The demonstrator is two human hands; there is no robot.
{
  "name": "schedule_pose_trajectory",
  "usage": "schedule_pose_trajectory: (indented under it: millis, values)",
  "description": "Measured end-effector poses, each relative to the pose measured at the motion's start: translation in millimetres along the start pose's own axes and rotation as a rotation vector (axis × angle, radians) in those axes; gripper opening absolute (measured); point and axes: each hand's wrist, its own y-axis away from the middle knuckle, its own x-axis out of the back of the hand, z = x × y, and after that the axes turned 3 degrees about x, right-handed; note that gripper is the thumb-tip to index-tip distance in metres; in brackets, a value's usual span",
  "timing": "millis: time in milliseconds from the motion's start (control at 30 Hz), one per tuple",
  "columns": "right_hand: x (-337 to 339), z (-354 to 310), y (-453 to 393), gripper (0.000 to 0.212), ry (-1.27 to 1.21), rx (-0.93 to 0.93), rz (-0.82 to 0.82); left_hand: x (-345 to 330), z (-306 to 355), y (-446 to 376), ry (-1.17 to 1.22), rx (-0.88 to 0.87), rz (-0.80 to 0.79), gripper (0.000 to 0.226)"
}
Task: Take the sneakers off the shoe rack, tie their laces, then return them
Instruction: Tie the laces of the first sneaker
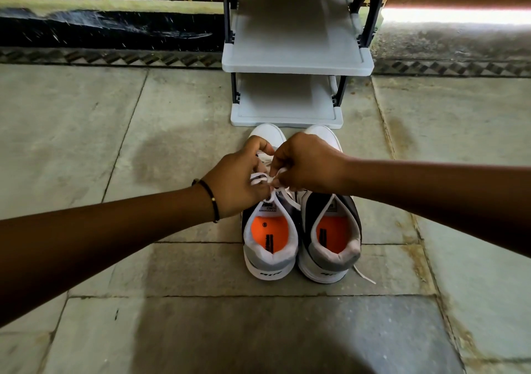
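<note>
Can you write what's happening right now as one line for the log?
step: tying | left hand and right hand: pinching left sneaker lace | right sneaker: lace loose | shoe rack: no shoes

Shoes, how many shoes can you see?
2. The left shoe and the right shoe stand side by side on the floor, toes toward the rack. Its visible shelves hold none; the top is cut off.

matt plastic rack (297, 63), stone floor (86, 132)

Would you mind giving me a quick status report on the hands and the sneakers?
Left hand and right hand both pinching the left sneaker's lace, mid-knot. Right sneaker untied. Both on floor before the shoe rack. Nothing in the way.
</note>
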Motion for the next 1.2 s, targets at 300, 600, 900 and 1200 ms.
schedule_pose_trajectory:
  millis: [300,600,900,1200]
  values:
    - [-2,-10,4,0.009,-0.035,-0.044,0.026,-4,-8,-1,-0.166,-0.064,0.057,0.044]
    - [-3,-9,3,0.009,0.038,0.014,0.089,-6,-10,-5,0.073,0.042,0.071,0.034]
    - [-3,-6,4,0.006,0.061,0.063,0.120,0,-3,-4,0.534,0.258,0.059,0.041]
    - [-5,-2,8,0.009,0.070,0.114,0.158,13,4,-7,0.767,0.500,-0.062,0.014]
